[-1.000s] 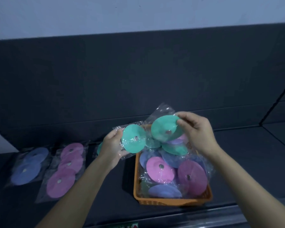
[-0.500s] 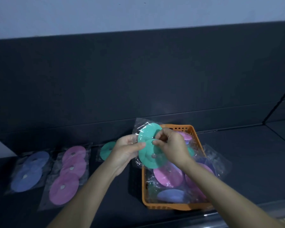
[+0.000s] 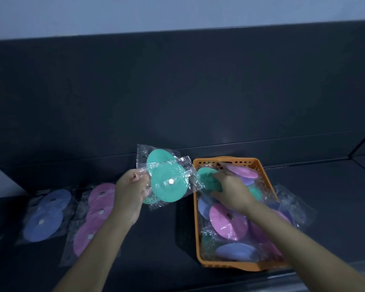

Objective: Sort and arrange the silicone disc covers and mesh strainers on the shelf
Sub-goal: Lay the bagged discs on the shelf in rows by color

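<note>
**Left fingers** (image 3: 138, 182): curled, pinching the clear wrap of two teal silicone disc covers (image 3: 168, 183). Each is round, has a small metal centre and sits in its own crinkled bag. The pair fans out toward 2 o'clock from my left hand (image 3: 129, 194), held above the dark shelf (image 3: 167, 239).

**Right fingers** (image 3: 218, 178): laid over a third teal bagged disc (image 3: 205, 178) at the 11 o'clock corner of the orange perforated plastic basket (image 3: 198, 232). Blur hides whether they are closed on it, so I cannot tell the grip of my right hand (image 3: 230, 192).

**Handling, as I judge it:** the discs are light, thin and floppy. The film is slick and loose, so a pinch on wrap alone may let a disc slide or swing. The better hold is through the film onto the disc's rim, with the thumb on one face and the fingers on the other. Nothing here looks fragile.

**Containers:** the basket, at 4 o'clock in the view, holds a loose heap of bagged discs: pink disc (image 3: 226, 223), blue-violet disc (image 3: 236, 251) and teal. Empty-looking film spills over its 3 o'clock wall.

**Shelf:**
- At 8 o'clock lies a row of blue-violet bagged discs (image 3: 43, 220).
- Just beside it, toward 7 o'clock, lies a row of pink bagged discs (image 3: 93, 218).
- A teal edge (image 3: 149, 200) shows under the held pair and is probably the start of a teal row.
- No mesh strainer is in view.
</note>
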`<action>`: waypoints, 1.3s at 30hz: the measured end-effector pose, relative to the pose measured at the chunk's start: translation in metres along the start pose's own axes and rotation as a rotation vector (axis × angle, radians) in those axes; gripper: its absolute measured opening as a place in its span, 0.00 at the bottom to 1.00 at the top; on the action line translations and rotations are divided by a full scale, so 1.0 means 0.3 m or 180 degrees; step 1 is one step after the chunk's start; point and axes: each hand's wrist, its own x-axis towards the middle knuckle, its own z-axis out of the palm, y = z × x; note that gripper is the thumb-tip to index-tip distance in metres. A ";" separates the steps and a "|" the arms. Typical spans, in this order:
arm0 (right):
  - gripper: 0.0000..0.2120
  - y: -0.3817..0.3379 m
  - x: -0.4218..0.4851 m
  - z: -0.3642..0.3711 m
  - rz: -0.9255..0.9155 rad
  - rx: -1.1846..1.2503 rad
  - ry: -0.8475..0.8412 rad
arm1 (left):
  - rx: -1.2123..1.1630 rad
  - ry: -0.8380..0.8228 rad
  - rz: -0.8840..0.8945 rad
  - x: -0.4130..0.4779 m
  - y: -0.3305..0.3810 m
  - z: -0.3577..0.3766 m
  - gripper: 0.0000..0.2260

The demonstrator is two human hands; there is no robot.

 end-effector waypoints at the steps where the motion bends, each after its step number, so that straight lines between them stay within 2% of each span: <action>1: 0.19 -0.011 0.006 0.008 -0.0003 -0.0103 -0.0091 | -0.0049 0.0035 0.0011 0.006 0.002 -0.019 0.10; 4: 0.17 -0.042 0.029 0.023 0.0096 -0.0320 -0.0206 | -0.0143 0.0058 0.0032 0.021 -0.006 -0.074 0.13; 8: 0.19 -0.074 0.059 0.021 0.0352 -0.0209 -0.0383 | -0.0255 0.0168 0.0010 0.035 -0.023 -0.135 0.13; 12: 0.08 -0.097 0.073 0.017 0.0273 -0.0799 -0.0392 | -0.0213 0.0284 -0.0031 0.026 -0.043 -0.182 0.12; 15: 0.03 -0.103 0.063 0.020 0.0179 -0.1040 -0.0471 | -0.0046 0.0317 -0.0059 0.013 -0.064 -0.209 0.11; 18: 0.05 -0.118 0.056 0.031 0.0172 -0.1203 -0.0667 | 0.0088 0.0219 -0.0179 0.009 -0.088 -0.220 0.09; 20: 0.06 -0.123 0.060 0.037 0.0165 -0.1410 -0.0523 | 0.0106 -0.0004 -0.0366 0.009 -0.110 -0.220 0.08; 23: 0.11 -0.130 0.063 0.028 0.0210 -0.1553 0.0025 | 0.0217 -0.0243 -0.0644 0.004 -0.160 -0.204 0.08; 26: 0.07 -0.156 0.062 0.002 0.0274 -0.0542 0.0919 | 0.0922 0.0066 -0.0623 0.007 -0.217 -0.196 0.10; 28: 0.11 -0.198 0.050 -0.016 0.0346 0.0438 0.1509 | 0.1221 0.0173 -0.0467 0.008 -0.233 -0.192 0.13; 30: 0.12 -0.258 0.037 -0.025 0.0419 0.1279 0.1839 | 0.1518 0.0193 -0.0289 0.008 -0.234 -0.195 0.16; 32: 0.10 -0.326 0.025 -0.008 0.0557 0.2182 0.1842 | 0.1731 0.0172 -0.0158 0.013 -0.233 -0.204 0.17; 35: 0.11 -0.417 -0.027 0.093 0.0821 0.3674 0.1389 | 0.1891 0.0167 -0.0137 0.025 -0.236 -0.214 0.12; 39: 0.14 -0.461 -0.122 0.314 0.1434 0.3867 0.0783 | 0.2376 0.0094 0.0067 0.040 -0.235 -0.233 0.05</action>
